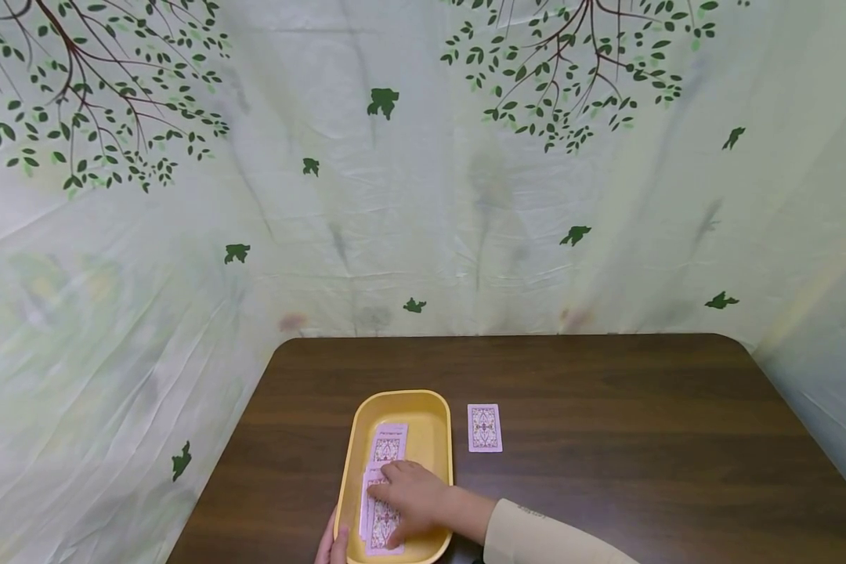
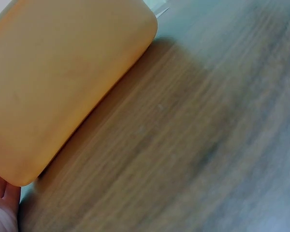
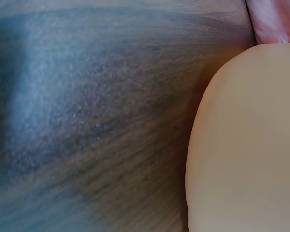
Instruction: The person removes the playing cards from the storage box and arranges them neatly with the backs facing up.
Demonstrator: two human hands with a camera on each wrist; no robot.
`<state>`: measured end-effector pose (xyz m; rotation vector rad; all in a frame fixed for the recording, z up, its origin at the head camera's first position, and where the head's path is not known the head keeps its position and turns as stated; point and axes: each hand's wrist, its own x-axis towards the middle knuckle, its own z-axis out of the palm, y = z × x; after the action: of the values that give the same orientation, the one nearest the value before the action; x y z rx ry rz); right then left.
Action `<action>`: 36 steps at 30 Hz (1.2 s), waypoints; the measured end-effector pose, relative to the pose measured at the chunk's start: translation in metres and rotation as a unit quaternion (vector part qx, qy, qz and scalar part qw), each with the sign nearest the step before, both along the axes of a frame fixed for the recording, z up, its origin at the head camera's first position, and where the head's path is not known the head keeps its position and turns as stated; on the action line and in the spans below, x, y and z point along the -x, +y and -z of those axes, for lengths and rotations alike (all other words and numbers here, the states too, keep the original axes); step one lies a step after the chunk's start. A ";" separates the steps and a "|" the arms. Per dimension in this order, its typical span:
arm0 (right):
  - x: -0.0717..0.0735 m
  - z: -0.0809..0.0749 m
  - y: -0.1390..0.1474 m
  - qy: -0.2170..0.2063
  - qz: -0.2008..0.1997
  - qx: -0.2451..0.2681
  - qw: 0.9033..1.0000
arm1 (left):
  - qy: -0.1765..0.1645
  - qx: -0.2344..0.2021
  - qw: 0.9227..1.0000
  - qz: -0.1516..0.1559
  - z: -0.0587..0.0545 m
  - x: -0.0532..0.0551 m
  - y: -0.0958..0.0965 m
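A yellow oblong tray stands on the brown wooden table, with purple-patterned playing cards in overlapping stacks along its left side. My left hand grips the tray's left rim near the front, thumb at the edge and fingers outside. In the left wrist view, part of that hand shows beside the tray's corner. My right hand reaches in over the right rim, fingers spread and touching the nearer cards. The right wrist view is mostly the tray's outer wall; my fingers are hidden there.
One playing card lies face down on the table, just right of the tray. Behind the table's far edge hangs a pale cloth backdrop with printed leaves and branches.
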<state>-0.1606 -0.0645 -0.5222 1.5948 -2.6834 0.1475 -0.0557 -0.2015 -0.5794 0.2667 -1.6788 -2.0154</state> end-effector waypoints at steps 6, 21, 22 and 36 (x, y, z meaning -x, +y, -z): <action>-0.001 0.003 -0.001 -0.013 0.010 0.002 1.000 | 0.040 0.007 0.999 0.015 -0.001 0.001 0.000; -0.003 0.004 -0.003 -0.017 0.025 0.021 0.999 | 0.021 0.009 0.999 0.030 0.005 0.002 -0.005; -0.003 0.004 -0.003 -0.018 0.025 0.024 0.999 | 0.023 0.010 0.999 0.032 0.005 0.002 -0.005; 0.002 0.003 -0.004 -0.034 0.024 0.043 0.998 | 0.032 0.017 0.999 0.027 0.002 0.002 -0.003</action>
<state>-0.1631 -0.0683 -0.5255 1.5274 -2.7204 0.3179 -0.0574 -0.2048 -0.5812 0.1438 -1.6958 -2.0109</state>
